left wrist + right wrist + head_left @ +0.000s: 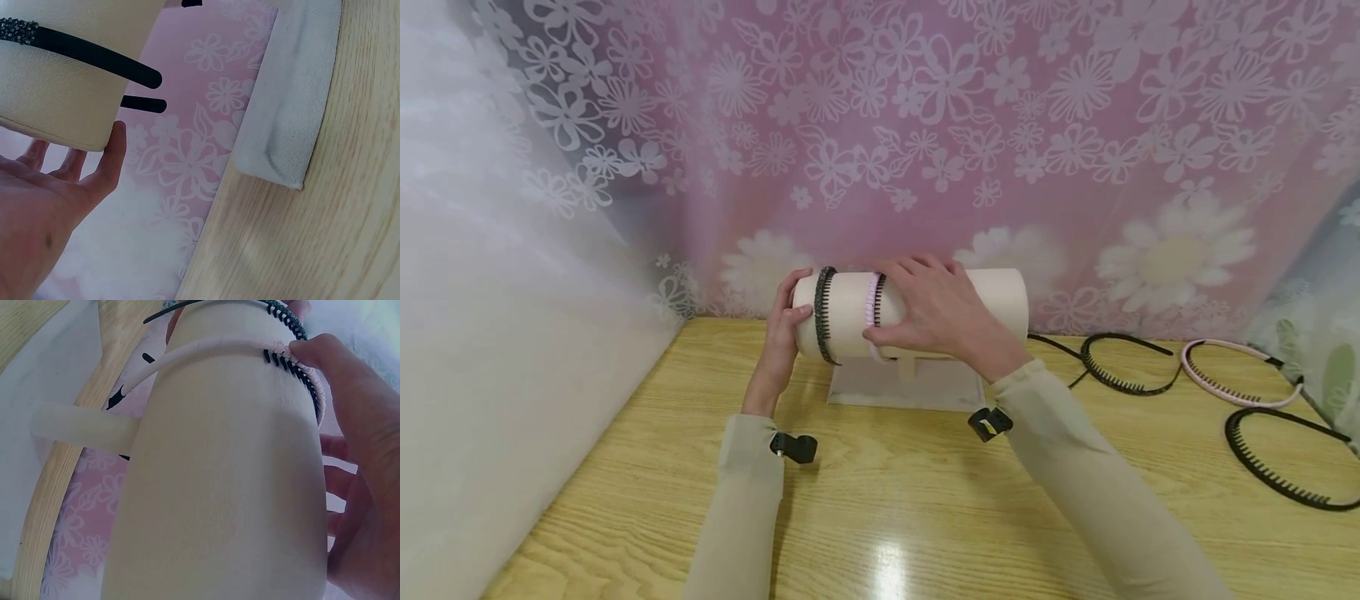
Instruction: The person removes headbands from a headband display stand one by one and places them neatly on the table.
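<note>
A cream headband display stand [994,302], a padded roll on a post and flat base [880,388], stands at the back of the table. My left hand [781,340] holds the roll's left end, thumb in front and fingers behind. Close to it, a black headband [822,318] with glittery stones and comb teeth circles the roll. My right hand [936,310] reaches over the roll and holds a pink toothed headband [871,302] right of the black one. In the right wrist view, the thumb [319,351] presses its wrapped band; the fingers are partly hidden behind the roll.
To the right on the wooden table [865,483] lie several headbands: black toothed ones [1123,387] [1262,471] and a pink one [1217,388]. Right behind the stand hangs a pink flowered curtain [917,167]; a whitish sheet [535,333] borders the left side.
</note>
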Demonstrator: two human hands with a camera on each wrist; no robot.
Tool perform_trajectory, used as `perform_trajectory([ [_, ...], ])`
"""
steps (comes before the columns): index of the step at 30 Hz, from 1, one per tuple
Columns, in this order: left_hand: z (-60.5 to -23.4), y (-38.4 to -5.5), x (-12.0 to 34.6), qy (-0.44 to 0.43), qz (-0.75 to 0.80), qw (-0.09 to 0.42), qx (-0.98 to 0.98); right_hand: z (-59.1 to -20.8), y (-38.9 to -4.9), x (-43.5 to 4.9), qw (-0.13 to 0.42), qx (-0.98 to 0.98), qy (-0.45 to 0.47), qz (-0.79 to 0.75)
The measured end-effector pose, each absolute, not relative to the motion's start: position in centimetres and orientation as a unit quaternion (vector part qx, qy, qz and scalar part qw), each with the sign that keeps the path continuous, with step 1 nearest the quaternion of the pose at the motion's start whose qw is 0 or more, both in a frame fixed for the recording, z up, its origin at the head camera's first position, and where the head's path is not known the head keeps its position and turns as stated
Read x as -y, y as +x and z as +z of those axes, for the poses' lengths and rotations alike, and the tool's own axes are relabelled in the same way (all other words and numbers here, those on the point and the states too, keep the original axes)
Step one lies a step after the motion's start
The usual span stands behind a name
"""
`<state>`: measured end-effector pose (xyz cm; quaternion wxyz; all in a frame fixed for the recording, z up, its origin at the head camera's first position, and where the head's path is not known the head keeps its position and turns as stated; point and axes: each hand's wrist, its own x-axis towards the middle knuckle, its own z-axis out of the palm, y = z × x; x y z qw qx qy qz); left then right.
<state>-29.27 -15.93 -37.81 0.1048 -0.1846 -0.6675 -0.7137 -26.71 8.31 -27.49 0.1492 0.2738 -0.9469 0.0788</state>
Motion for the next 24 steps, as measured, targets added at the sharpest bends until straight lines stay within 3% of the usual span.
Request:
perform_trajectory([
  [24, -37.9, -29.2, 16.0, -0.195, -0.714, 0.103, 0.664, -27.1, -27.1, -11.7, 0.125, 0.950, 0.268, 0.097],
])
